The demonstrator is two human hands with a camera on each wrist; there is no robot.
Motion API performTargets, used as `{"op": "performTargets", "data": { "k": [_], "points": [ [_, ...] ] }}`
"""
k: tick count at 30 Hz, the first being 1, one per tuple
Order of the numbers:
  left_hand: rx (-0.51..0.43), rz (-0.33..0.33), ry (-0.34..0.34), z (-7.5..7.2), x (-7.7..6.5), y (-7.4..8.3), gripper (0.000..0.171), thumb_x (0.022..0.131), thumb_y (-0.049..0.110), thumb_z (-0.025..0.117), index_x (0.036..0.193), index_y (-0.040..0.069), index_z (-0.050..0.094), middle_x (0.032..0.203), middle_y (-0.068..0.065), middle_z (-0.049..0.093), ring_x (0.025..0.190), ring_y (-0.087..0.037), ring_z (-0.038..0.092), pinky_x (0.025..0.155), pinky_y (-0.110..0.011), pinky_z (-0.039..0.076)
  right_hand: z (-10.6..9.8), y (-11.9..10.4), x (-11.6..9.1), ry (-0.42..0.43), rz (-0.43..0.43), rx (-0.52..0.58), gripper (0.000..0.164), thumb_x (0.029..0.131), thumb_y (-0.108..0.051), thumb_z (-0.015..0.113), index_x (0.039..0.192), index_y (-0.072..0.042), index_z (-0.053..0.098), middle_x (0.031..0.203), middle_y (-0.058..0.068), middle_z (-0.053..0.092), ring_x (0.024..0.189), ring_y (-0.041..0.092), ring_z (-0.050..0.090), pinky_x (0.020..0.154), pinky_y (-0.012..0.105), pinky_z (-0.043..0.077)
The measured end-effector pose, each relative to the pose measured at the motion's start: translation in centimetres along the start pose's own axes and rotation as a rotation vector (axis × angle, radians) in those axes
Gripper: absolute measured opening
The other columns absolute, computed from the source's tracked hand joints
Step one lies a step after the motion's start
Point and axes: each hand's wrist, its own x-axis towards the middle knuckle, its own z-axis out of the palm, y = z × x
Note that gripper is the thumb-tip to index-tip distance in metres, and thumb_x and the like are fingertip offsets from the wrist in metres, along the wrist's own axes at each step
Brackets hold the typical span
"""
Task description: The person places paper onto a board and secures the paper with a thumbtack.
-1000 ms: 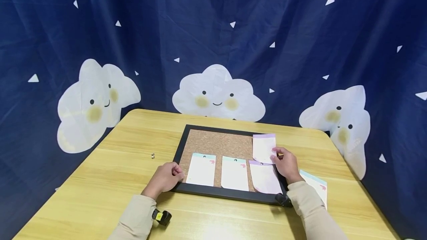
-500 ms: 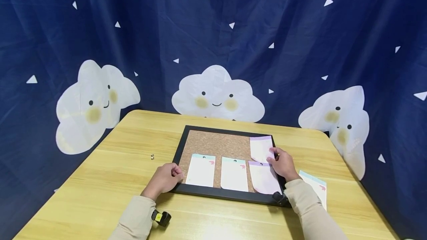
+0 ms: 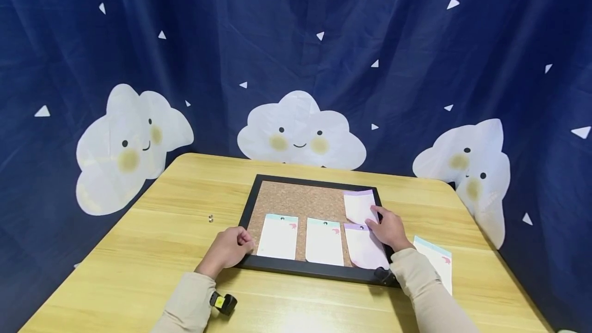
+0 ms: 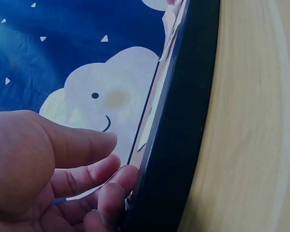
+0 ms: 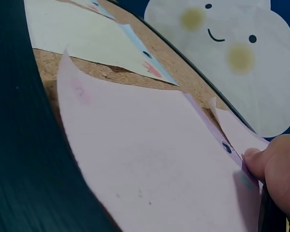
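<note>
My right hand (image 3: 387, 227) pinches the right edge of a purple-topped note sheet (image 3: 359, 205), held over the upper right of a black-framed cork board (image 3: 296, 197). Just below it, another purple-topped sheet (image 5: 154, 150) is fixed by a pin (image 5: 226, 147), its lower corner curling up. To its left, two blue-topped sheets, one in the middle (image 3: 325, 243) and one at the left (image 3: 278, 238), are pinned in the same row. At the board's lower left corner rests my left hand (image 4: 72, 169), fingers loosely curled against the frame, nothing visible between thumb and fingertips.
A loose blue-topped sheet (image 3: 437, 261) lies on the wooden table (image 3: 152, 251) right of the board, partly under the right forearm. Two small shiny pins (image 3: 210, 218) lie left of the board. A dark blue curtain (image 3: 296, 40) with clouds hangs behind the table.
My right hand has moved slightly left and down with the purple-topped sheet, bringing it inside the board's right frame edge. My left hand has stayed at the corner.
</note>
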Motion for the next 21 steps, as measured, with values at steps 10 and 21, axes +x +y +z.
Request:
{"op": "performTargets", "data": {
  "k": [10, 21],
  "points": [
    [-0.005, 0.001, -0.004, -0.03, 0.14, -0.03, 0.010, 0.086, 0.011, 0.069, 0.079, 0.011, 0.062, 0.074, 0.002, 0.056, 0.071, -0.014, 0.052, 0.068, -0.031, 0.045, 0.01, -0.54, -0.06, -0.026, 0.031, -0.032, 0.053, 0.091, -0.021, 0.065, 0.136, 0.004, 0.051, 0.135, 0.032, 0.048, 0.125, 0.048, 0.044, 0.102, 0.058, 0.036],
    [-0.012, 0.002, -0.009, -0.13, 0.12, -0.07, 0.010, 0.085, 0.011, 0.069, 0.079, 0.011, 0.061, 0.074, 0.002, 0.056, 0.071, -0.014, 0.052, 0.068, -0.032, 0.045, 0.04, -0.71, -0.21, -0.041, 0.018, -0.030, 0.047, 0.092, -0.019, 0.063, 0.132, 0.004, 0.054, 0.144, 0.026, 0.041, 0.131, 0.047, 0.037, 0.106, 0.057, 0.032]
  ]
}}
